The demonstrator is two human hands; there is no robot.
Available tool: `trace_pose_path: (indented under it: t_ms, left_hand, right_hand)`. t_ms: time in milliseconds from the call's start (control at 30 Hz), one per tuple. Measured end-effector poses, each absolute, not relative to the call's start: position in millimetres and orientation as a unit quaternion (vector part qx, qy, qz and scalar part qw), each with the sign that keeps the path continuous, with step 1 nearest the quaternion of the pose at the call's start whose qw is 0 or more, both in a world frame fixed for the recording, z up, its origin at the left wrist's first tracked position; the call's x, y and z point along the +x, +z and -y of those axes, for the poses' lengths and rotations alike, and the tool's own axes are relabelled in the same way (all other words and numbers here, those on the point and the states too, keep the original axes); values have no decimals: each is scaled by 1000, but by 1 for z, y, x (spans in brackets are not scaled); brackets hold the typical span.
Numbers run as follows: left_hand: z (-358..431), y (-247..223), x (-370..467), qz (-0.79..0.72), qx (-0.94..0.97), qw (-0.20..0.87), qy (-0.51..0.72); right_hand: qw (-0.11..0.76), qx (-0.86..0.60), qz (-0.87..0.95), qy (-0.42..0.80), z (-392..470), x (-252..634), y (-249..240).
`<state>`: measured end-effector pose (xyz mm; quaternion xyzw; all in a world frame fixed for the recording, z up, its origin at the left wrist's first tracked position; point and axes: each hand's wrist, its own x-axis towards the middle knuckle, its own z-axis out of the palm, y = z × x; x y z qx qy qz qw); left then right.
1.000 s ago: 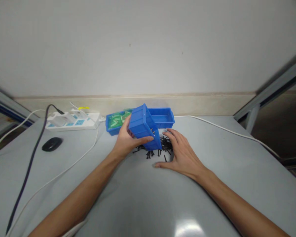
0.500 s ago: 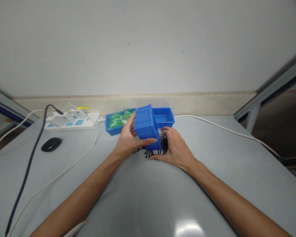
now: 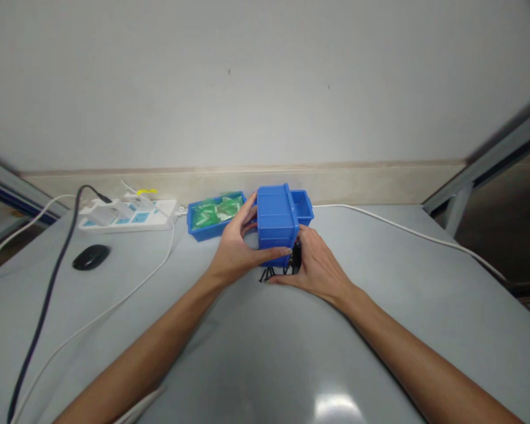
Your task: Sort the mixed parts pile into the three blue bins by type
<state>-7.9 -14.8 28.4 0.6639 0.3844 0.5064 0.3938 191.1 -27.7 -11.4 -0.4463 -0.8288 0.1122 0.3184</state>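
Note:
My left hand (image 3: 241, 247) grips a blue plastic bin (image 3: 276, 218), thumb along its near side and fingers behind it. The bin is tipped on its side, its rim turned to the right and its inside hidden from me. Thin black pieces (image 3: 268, 273), perhaps screws, lie on the table under and beside the rim. My right hand (image 3: 320, 262) is cupped around them at the bin's mouth, thumb stretched along the table and fingers spread from it. Its fingertips are partly hidden by the bin.
A second blue bin (image 3: 304, 207) stands behind the tipped one. To the left, another blue bin (image 3: 198, 234) holds green-and-clear plastic packets (image 3: 216, 212). Further left are a white power strip (image 3: 159, 221), a black mouse (image 3: 91, 257) and cables (image 3: 53, 288). A white cable (image 3: 393, 227) runs right along the wall.
My left hand has shifted the tipped bin rightward and turned it, so it covers more of the bin behind and more of the black pieces. My right hand has barely moved.

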Motion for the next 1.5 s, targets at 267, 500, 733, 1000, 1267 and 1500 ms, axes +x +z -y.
trace_pose_path:
  t_ms: [267, 500, 733, 1000, 1267, 1500]
  left_hand:
    - [16, 30, -4, -399, 706, 347, 471]
    - [16, 44, 4, -394, 742, 293, 456]
    - [14, 58, 4, -394, 726, 278, 490]
    - [10, 45, -6, -342, 590, 356, 639]
    - [21, 33, -3, -365, 575, 400, 613]
    - [29, 31, 13, -325, 687, 424, 493]
  right_hand:
    - [315, -442, 831, 125, 26, 191, -9]
    - [321, -439, 832, 110, 26, 191, -9]
    - [300, -469, 824, 102, 29, 190, -7]
    - [374, -479, 784, 124, 30, 195, -10]
    - [476, -384, 790, -29, 45, 208, 42]
    - [382, -376, 844, -13, 61, 236, 70]
